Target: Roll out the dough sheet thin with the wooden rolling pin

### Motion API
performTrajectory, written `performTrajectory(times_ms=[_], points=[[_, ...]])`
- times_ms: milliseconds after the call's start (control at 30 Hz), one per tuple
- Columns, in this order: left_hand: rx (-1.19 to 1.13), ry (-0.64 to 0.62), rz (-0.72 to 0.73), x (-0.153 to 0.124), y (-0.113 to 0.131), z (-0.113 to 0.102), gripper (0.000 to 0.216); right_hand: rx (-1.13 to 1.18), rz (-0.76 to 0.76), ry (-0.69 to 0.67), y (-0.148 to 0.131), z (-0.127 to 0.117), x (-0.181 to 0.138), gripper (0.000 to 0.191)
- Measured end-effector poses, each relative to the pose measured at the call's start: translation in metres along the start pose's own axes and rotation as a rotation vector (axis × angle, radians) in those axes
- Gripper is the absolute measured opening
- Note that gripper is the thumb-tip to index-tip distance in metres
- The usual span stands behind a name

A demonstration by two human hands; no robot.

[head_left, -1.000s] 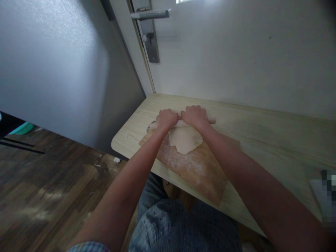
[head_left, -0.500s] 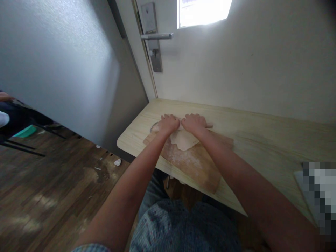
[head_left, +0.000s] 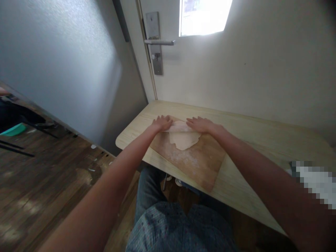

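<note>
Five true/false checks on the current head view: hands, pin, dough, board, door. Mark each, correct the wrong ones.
1. The left hand and the right hand are both on the rolling pin. True.
2. The dough is a round ball. False: it is flattened, with an uneven edge.
3. The wooden board lies on the table. True.
4. The rolling pin stands upright beside the dough. False: it lies flat across the dough.
5. The bright window is left of the door handle. False: it is to the right in the picture.
</note>
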State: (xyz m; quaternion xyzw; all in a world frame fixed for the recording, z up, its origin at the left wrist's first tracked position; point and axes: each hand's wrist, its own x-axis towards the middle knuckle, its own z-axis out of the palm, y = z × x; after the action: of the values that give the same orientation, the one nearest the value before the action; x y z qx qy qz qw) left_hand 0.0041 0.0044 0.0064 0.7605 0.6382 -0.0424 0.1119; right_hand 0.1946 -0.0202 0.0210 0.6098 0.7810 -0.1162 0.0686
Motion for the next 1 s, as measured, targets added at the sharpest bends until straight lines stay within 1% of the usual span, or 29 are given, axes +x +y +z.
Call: performTrajectory(times_ms=[67,133,233,267,367,500,633,833,1000], points=[[0.0,-0.029,0.044,0.001,-0.011,0.0,0.055,-0.001,-0.004,-0.024,0.01,0.001,-0.001,0.054],[0.012,-0.042,0.119,0.001,-0.019,0.0,0.055,-0.001,-0.03,-0.036,0.017,0.004,-0.005,0.053],[0.048,-0.012,0.237,-0.007,-0.023,0.003,0.055,-0.003,-0.094,0.038,0.019,0.011,-0.011,0.052],[0.057,0.013,0.243,-0.011,-0.022,0.004,0.054,-0.01,-0.104,0.08,0.018,0.014,-0.014,0.052],[0.076,0.099,0.161,-0.024,-0.017,0.006,0.053,-0.053,-0.087,0.189,0.014,0.021,-0.023,0.052],[0.092,0.174,0.191,-0.035,-0.014,0.008,0.051,-0.055,-0.038,0.262,0.008,0.023,-0.029,0.052],[0.085,0.146,0.195,-0.03,-0.015,0.007,0.052,0.002,-0.02,0.234,0.009,0.02,-0.023,0.052],[0.024,0.074,0.176,-0.011,-0.019,0.003,0.056,0.089,-0.03,0.112,0.018,0.014,0.0,0.055],[-0.053,0.086,0.186,0.003,-0.02,0.0,0.057,0.125,-0.043,0.117,0.025,0.015,0.018,0.054]])
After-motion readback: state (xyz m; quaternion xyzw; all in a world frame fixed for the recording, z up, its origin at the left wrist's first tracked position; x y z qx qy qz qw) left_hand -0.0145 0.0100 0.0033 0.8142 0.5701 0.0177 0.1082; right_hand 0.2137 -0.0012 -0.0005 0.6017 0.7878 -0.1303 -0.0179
